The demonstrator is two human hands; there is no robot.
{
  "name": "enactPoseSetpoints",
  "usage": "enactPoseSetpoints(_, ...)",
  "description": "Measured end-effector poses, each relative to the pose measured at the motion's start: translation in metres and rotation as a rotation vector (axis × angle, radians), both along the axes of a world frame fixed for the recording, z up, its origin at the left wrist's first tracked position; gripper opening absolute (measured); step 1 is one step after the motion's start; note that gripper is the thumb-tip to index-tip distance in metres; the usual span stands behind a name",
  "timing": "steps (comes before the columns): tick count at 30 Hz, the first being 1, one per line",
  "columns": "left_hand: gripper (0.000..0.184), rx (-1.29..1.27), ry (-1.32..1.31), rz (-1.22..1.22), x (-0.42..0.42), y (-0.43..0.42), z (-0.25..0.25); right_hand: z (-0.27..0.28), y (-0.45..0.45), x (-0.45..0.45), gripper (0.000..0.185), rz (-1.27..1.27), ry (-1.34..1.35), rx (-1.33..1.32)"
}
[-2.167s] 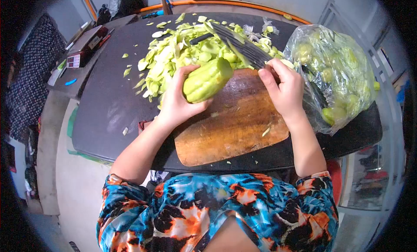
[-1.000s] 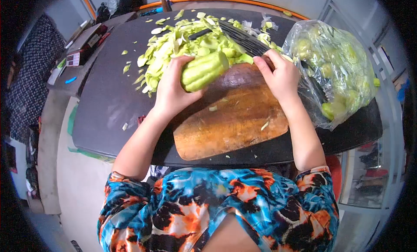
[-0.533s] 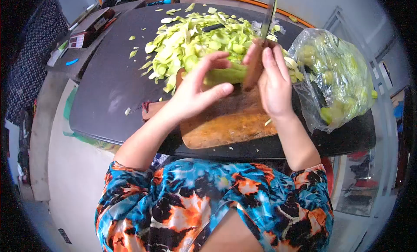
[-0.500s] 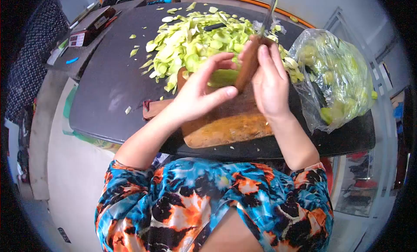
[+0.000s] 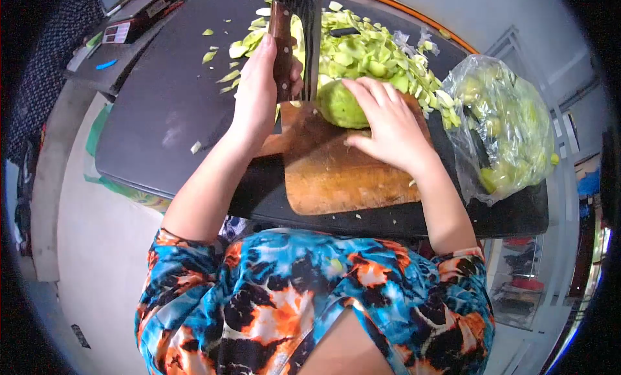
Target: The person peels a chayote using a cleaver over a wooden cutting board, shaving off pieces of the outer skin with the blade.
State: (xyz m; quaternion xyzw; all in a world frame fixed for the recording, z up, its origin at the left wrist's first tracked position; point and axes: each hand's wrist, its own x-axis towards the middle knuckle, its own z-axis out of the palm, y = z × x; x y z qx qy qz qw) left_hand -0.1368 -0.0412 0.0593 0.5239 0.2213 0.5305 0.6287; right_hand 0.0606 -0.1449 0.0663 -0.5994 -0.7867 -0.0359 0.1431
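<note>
Nearest, a person in a patterned top sat or stood close against the near edge of a dark table (image 5: 152, 126). A wooden chopping board (image 5: 349, 190) lay beside that edge, with a small pale scrap (image 5: 412, 183) on its right side. Toward the board's far side lay a pale green gourd (image 5: 339, 106). The right hand (image 5: 391, 122) was curled over it, fingers on top and thumb along the near side; how firmly it pressed could not be told. The left hand (image 5: 257, 84) was closed around the brown handle of a knife (image 5: 283, 51), its dark blade just left of the gourd and running up out of view.

Working well here called for pressing the gourd steady against the board, with fingertips tucked away from the blade; the skin seemed likely to be slippery. Farther off, a heap of green pieces (image 5: 356, 55) spread toward the far edge, near enough to crowd the blade. A clear plastic bag (image 5: 501, 84) stood near the right edge.
</note>
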Motion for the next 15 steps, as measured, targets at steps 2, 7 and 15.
enactPoseSetpoints(2,0.041,0.121,0.060,0.108,0.004,-0.003,0.001,-0.005,0.021,0.008,0.089,-0.045,-0.009,-0.064)
enactPoseSetpoints(7,0.025,0.355,0.062,0.178,0.007,-0.007,-0.003,0.010,0.050,0.026,0.081,-0.166,0.361,-0.396)
enactPoseSetpoints(15,0.024,0.737,0.661,0.065,0.008,-0.024,0.000,-0.025,0.017,0.073,0.087,-0.183,1.017,0.065)
